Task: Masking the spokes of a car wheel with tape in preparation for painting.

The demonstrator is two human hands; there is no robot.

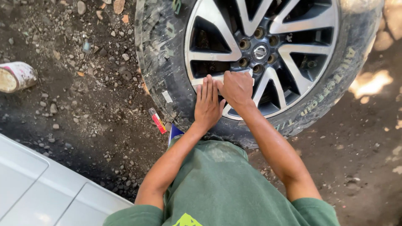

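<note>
Wheel (259, 54) lies flat on dark, stony dirt; your left hand (207, 102) presses it flat-fingered, your right hand (236, 88) curled beside, a tin can (16, 76) well apart.

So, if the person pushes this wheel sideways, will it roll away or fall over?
The wheel probably lies flat on the gravel ground, rim face up, so it should neither roll nor tip. Its thick tyre and alloy rim suggest it is heavy and would drag. Both hands, left hand and right hand, press on the rim.
</note>
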